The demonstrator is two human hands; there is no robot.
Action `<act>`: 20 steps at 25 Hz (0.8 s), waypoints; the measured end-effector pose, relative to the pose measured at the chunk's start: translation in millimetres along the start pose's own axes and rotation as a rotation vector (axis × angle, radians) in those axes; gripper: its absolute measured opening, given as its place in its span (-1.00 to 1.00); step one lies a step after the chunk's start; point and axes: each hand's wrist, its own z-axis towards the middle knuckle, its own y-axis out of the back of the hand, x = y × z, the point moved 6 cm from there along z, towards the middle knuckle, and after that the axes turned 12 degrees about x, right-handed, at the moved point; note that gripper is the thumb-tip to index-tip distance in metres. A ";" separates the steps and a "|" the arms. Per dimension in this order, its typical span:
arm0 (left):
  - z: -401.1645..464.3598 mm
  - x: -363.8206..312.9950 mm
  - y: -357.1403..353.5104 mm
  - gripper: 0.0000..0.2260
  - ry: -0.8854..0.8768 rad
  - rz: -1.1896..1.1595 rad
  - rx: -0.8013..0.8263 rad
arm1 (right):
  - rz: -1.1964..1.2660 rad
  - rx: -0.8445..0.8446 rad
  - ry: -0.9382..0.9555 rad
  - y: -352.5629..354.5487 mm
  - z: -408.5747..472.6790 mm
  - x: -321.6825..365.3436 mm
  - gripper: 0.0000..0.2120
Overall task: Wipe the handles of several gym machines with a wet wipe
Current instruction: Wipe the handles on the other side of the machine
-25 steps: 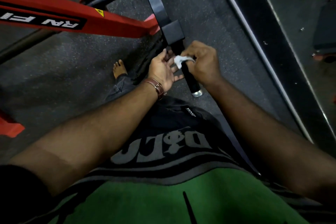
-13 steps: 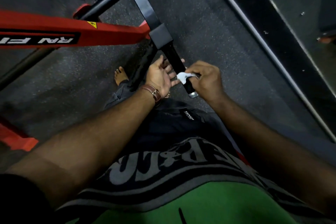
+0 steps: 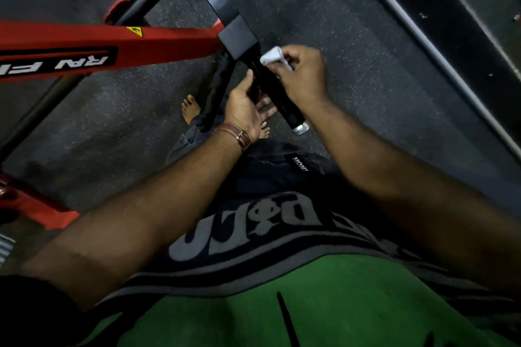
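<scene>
The right hand [image 3: 303,76] pinches a crumpled white wet wipe [image 3: 273,56] against the top of the black rubber-gripped machine handle [image 3: 277,96], just below its square steel bracket [image 3: 238,39]. The left hand [image 3: 248,107] lies open with relaxed fingers beside the grip, probably steadying it for the wiping stroke.

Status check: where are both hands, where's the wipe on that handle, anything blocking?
Right hand pinches wet wipe at the top of the black handle. Left hand open, beside the handle. Nothing blocking.

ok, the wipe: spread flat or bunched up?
Bunched. The wet wipe shows as a small crumpled white wad pinched in the right hand, pressed on the black handle near its upper end.
</scene>
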 end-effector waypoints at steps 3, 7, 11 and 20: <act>-1.8 -3.4 1.4 -0.72 0.023 0.030 -0.024 | 0.116 0.039 -0.049 -0.1 4.3 -12.6 -0.90; -5.5 -10.2 4.5 -0.75 0.028 0.025 -0.053 | 0.265 0.219 -0.316 1.9 -18.3 -47.8 -0.79; -7.3 -12.1 7.5 -0.80 0.037 0.040 -0.078 | 0.272 0.111 -0.161 -11.4 19.5 -10.1 -0.80; -15.7 -27.0 8.0 -0.70 0.110 0.153 -0.056 | -0.665 -0.089 0.289 -32.3 -31.2 35.9 -0.95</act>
